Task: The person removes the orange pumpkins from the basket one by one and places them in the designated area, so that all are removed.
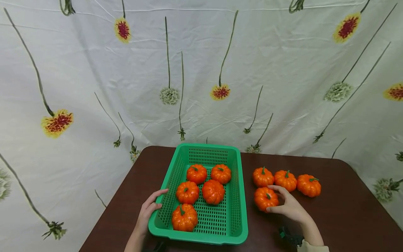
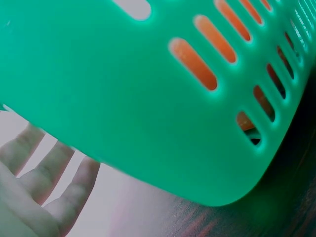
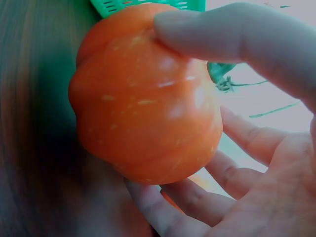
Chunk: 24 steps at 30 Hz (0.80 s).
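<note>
A green plastic basket (image 1: 244, 210) stands on the table with several small orange pumpkins (image 1: 213, 192) inside. At its left side my left hand (image 1: 145, 212) touches the rim with fingers extended. In the left wrist view, fingers (image 2: 74, 190) reach up to the basket's slotted wall (image 2: 123, 108), their tips hidden behind it. Right of the basket, my right hand (image 1: 291, 206) grips a ribbed toy pumpkin (image 1: 264, 198) with a green stem. The right wrist view shows the thumb on one side of that pumpkin (image 3: 143, 98) and the fingers on the other.
Behind the gripped pumpkin, three more pumpkins (image 1: 285, 180) sit in a row on the dark brown table (image 1: 346, 217). A white cloth (image 1: 201, 119) with a flower print hangs behind the table's back edge.
</note>
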### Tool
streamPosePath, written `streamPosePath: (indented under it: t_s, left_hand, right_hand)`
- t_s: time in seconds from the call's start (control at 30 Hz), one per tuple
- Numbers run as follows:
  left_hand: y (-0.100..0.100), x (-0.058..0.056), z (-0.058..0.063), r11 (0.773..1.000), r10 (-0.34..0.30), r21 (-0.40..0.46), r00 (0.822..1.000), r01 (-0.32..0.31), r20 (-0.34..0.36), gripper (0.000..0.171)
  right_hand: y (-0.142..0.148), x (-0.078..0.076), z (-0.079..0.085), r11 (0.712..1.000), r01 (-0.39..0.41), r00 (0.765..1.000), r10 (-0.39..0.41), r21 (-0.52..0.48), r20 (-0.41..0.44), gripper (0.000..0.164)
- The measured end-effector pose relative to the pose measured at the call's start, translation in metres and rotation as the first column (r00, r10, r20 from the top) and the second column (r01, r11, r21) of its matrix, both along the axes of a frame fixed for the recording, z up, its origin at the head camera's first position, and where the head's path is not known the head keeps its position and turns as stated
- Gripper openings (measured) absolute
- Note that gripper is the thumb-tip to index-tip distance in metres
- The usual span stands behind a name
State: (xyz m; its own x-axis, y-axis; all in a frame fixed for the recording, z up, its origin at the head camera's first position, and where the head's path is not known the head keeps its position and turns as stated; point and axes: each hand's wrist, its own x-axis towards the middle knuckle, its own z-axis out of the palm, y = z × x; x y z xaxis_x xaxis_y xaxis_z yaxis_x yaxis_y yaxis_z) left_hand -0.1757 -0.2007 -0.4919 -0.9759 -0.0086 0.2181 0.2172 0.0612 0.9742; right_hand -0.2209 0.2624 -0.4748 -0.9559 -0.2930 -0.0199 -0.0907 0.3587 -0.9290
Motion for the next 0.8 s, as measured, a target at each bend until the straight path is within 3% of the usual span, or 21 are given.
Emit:
streamPosePath:
  t_s: [0.43,0.8]
  left_hand:
    - [0.000,0.000,0.000,1.000,0.004,0.001,1.000,-0.004,-0.009,0.045]
    - [0.000,0.000,0.000,1.000,0.003,-0.008,1.000,-0.003,-0.013,0.045]
  right_hand:
    - [0.004,-0.005,-0.009,0.999,0.021,1.000,-0.021,0.050,-0.004,0.073]
    - [0.005,0.000,0.002,0.999,0.024,1.000,-0.024,0.049,0.002,0.075]
